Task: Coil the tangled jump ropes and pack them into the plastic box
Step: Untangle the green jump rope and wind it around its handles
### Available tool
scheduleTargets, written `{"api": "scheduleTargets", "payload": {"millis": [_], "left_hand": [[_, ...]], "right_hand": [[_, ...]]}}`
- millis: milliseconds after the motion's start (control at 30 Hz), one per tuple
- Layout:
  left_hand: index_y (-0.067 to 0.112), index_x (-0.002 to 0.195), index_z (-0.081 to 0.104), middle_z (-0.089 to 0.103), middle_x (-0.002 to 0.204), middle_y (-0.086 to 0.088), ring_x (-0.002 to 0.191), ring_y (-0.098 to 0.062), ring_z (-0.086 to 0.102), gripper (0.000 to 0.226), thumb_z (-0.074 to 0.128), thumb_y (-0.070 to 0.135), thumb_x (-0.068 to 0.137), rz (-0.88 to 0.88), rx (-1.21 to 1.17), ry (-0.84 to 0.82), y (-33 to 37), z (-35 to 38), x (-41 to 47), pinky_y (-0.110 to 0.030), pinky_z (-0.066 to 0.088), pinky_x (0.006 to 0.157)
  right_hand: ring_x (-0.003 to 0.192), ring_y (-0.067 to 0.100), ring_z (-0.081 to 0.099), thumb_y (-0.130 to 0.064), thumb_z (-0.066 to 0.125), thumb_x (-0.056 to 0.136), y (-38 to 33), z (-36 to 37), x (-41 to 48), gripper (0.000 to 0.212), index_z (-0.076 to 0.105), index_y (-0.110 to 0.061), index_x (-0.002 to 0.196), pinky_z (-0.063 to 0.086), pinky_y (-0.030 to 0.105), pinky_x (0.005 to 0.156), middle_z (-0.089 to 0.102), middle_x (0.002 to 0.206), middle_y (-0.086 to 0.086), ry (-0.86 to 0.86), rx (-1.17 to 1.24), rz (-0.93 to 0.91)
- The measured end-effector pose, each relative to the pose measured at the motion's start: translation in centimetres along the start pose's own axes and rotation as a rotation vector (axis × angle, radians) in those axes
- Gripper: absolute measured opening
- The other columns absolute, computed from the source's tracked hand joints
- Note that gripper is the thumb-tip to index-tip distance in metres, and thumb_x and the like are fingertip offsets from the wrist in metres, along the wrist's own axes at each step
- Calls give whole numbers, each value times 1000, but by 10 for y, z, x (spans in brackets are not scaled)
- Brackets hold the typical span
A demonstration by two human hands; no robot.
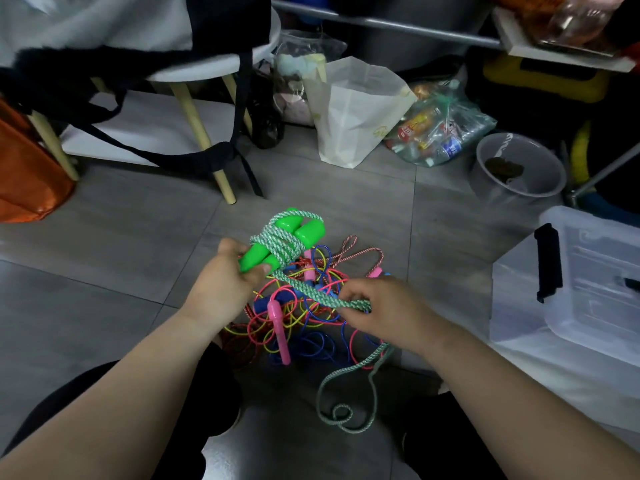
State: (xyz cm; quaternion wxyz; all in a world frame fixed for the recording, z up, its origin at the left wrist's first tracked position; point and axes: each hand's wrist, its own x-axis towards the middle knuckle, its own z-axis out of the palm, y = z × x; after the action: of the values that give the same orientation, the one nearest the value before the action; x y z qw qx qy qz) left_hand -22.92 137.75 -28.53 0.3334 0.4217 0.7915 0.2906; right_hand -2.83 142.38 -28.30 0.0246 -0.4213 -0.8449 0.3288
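Right hand fingers pinch green-white rope; left hand grips green handles, rope-wound.

Left hand grips (right hand pinches).

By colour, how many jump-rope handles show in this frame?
Bright green plastic handles: 2, gripped in the left hand, their green-and-white braided rope pinched by the right hand
Pink plastic handles: 3, in the tangled pile
Dark blue handle: 1, in the pile
Total: 6; the pile may hide more.
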Motion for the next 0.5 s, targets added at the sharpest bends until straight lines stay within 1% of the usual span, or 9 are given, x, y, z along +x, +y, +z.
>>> {"api": "scheduleTargets", "payload": {"millis": [67, 133, 200, 267, 300, 333, 367, 433, 500], "left_hand": [[15, 103, 40, 53, 75, -8, 76, -29, 51, 24, 57, 21, 87, 42, 163, -31, -2, 2, -1, -30, 36, 66], [16, 106, 43, 50, 79, -6, 81, -28, 50, 25, 56, 25, 88, 55, 298, -43, -3, 3, -2, -29, 34, 69], [16, 115, 44, 51, 89, -8, 89, -31, 53, 31, 55, 28, 88, 65, 381, -71, -2, 3, -2, -30, 35, 70], [17, 120, 45, 57, 100, -12, 100, -32, 55, 35, 56, 28, 88, 84, 441, -122, -2, 5, -3, -30, 37, 74], [19, 121, 46, 59, 105, -13, 102, -31, 55, 37, 57, 28, 87, 97, 473, -160, -2, 6, -4, -30, 38, 77], [20, 120, 47, 59, 105, -12, 103, -30, 55, 36, 58, 28, 86, 117, 503, -209, -3, 7, -5, -29, 39, 77], [21, 118, 49, 59, 100, -9, 99, -28, 55, 35, 59, 28, 86, 142, 519, -271, -3, 7, -7, -28, 38, 75], [22, 109, 53, 54, 83, 2, 83, -19, 53, 28, 62, 25, 83, 200, 469, -404, -4, 9, -9, -25, 35, 68], [32, 91, 53, 50, 76, 10, 72, -11, 48, 20, 67, 23, 80, 229, 362, -528, -4, 10, -10, -23, 35, 64]], "right_hand": [[88, 4, 51, -22, 59, 84, -1, -5, -1, 23, 63, -18, 107, 35, 20, 71, 65, 108, -2, -92, -55, -38], [92, 1, 46, -20, 58, 85, -2, -10, -2, 31, 58, -18, 115, 30, 11, 65, 60, 117, -2, -184, -100, -54], [99, 4, 48, -19, 56, 86, -2, -15, -4, 33, 56, -22, 119, 27, 7, 61, 58, 121, -4, -205, -162, -59], [107, 9, 50, -21, 55, 86, -4, -18, -6, 31, 59, -25, 117, 27, 8, 63, 60, 120, -5, -166, -192, -72], [107, 10, 53, -23, 55, 86, -5, -19, -6, 29, 61, -26, 115, 29, 12, 69, 62, 118, -5, -134, -186, -88], [103, 11, 55, -26, 56, 85, -5, -20, -5, 27, 64, -26, 111, 31, 16, 73, 65, 113, -4, -99, -171, -109], [96, 11, 57, -29, 57, 84, -4, -22, -5, 25, 66, -26, 107, 34, 19, 74, 68, 107, -4, -63, -146, -129], [80, 8, 55, -28, 62, 81, -1, -29, -2, 19, 70, -24, 98, 37, 21, 70, 70, 91, -5, -6, -74, -120], [69, 0, 50, -23, 69, 77, 3, -34, 1, 12, 71, -23, 89, 38, 23, 67, 63, 74, -14, 43, 9, -82]]}}
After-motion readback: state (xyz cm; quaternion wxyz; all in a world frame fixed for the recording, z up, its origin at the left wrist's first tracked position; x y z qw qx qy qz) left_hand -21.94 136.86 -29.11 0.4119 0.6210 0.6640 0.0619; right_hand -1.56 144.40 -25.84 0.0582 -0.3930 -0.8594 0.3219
